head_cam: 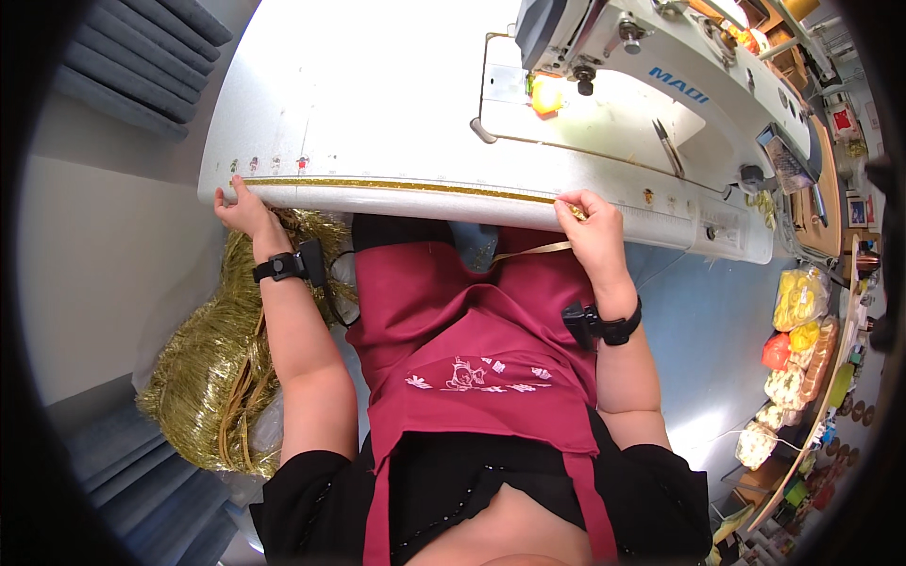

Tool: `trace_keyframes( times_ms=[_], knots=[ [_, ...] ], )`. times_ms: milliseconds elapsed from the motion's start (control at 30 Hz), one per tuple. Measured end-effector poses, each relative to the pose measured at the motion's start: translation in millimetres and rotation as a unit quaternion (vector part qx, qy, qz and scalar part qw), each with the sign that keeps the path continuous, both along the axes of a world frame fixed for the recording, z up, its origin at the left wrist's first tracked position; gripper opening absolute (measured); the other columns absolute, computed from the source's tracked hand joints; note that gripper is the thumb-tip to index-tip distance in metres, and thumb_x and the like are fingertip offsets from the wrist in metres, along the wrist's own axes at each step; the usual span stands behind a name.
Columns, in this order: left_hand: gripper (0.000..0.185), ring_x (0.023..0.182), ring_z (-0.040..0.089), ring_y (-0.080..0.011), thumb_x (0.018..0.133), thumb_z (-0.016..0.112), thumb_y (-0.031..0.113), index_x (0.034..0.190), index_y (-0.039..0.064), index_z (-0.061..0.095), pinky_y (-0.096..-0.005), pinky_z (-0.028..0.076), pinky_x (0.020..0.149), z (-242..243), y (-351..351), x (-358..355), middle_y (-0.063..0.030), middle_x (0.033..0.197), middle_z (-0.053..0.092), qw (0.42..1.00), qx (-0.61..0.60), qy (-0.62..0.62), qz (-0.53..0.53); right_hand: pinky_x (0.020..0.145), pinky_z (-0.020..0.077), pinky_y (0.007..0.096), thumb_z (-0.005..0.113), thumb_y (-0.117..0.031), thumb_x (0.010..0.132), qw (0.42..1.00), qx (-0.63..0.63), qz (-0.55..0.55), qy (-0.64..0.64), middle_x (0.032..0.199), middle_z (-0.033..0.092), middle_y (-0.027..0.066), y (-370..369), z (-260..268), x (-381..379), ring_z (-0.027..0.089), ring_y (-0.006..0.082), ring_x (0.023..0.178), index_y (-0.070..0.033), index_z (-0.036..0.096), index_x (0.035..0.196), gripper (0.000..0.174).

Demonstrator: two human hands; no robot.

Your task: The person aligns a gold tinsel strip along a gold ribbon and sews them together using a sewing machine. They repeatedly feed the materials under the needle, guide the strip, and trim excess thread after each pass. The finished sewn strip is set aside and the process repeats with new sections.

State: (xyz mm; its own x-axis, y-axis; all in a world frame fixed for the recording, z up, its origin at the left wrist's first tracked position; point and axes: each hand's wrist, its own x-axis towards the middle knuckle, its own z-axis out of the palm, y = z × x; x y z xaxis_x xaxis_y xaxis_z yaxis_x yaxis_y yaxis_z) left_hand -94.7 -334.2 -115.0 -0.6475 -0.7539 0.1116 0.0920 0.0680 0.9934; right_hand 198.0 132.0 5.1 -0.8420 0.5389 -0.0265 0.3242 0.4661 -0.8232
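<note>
A narrow gold glitter ribbon [396, 185] lies stretched along the printed ruler [439, 178] near the front edge of the white sewing table [368, 106]. At its left end, my left hand [248, 216] holds the ribbon against the tabletop with a fingertip. My right hand [593, 233] pinches the ribbon further right, and a short crumpled gold piece shows beside its fingers. Below that hand, a pale strip [534, 250] hangs over the maroon apron [481, 339] on my lap. Both wrists wear black strapped devices.
A MAQI sewing machine [658, 78] stands at the back right, its lamp lit. Tweezers [667, 145] lie under its arm. A large bundle of gold tinsel fringe [205, 361] sits left of my legs. Bagged materials [800, 301] and a shelf edge [824, 417] are at the right.
</note>
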Motion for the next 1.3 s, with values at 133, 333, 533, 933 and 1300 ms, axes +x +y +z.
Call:
trace_keyframes(
  times_ms=[133, 333, 533, 933, 1300],
  knots=[
    [0.053, 0.120, 0.053, -0.0327, 0.095, 0.079, 0.027, 0.135, 0.004, 0.053, -0.0448, 0.054, 0.098, -4, -3, -2, -0.0214, 0.142, 0.038, 1.000, -0.023, -0.010, 0.009, 0.069, 0.0569, 0.0338, 0.074, -0.012, 0.089, 0.999, 0.036, -0.021, 0.016, 0.083, 0.076, 0.0158, -4, 0, 2, 0.073, 0.0218, 0.070, 0.002, 0.074, 0.097, 0.016],
    [0.060, 0.116, 0.054, -0.0331, 0.091, 0.083, 0.030, 0.137, 0.003, 0.055, -0.0472, 0.051, 0.098, -9, -10, -9, -0.0221, 0.138, 0.044, 0.996, -0.063, -0.043, 0.036, 0.072, 0.0576, 0.0383, 0.073, -0.010, 0.088, 0.995, 0.090, -0.015, 0.041, 0.083, 0.074, 0.0186, -1, -10, 3, 0.074, 0.0307, 0.075, 0.001, 0.071, 0.093, 0.012],
    [0.068, 0.099, 0.051, -0.0215, 0.110, 0.056, 0.039, 0.152, -0.009, 0.032, -0.0373, 0.048, 0.089, 34, 39, 65, -0.0140, 0.119, 0.049, 0.994, -0.092, -0.003, -0.063, 0.060, 0.0456, 0.0247, 0.070, -0.005, 0.090, 0.997, -0.002, 0.033, 0.070, 0.071, 0.064, 0.0020, -10, -4, 5, 0.053, 0.0054, 0.063, 0.001, 0.067, 0.090, 0.006],
    [0.011, 0.089, 0.069, -0.0342, 0.095, 0.068, 0.007, 0.105, 0.004, 0.071, -0.0408, 0.053, 0.077, 245, -16, 347, -0.0147, 0.097, 0.071, 0.784, -0.560, -0.183, -0.195, 0.058, 0.0390, 0.0183, 0.063, 0.013, 0.087, 0.878, -0.178, 0.390, 0.214, 0.080, 0.058, -0.0004, -105, 60, 13, 0.051, 0.0031, 0.066, 0.001, 0.062, 0.096, 0.014],
    [0.015, 0.097, 0.066, -0.0404, 0.094, 0.068, 0.013, 0.098, -0.002, 0.070, -0.0484, 0.053, 0.082, 217, -147, 396, -0.0190, 0.100, 0.068, 0.716, -0.604, -0.349, -0.028, 0.059, 0.0444, 0.0177, 0.068, 0.014, 0.086, 0.834, -0.194, 0.503, 0.119, 0.082, 0.061, -0.0008, -179, 49, 11, 0.056, 0.0010, 0.068, 0.003, 0.066, 0.095, 0.014]
  ],
)
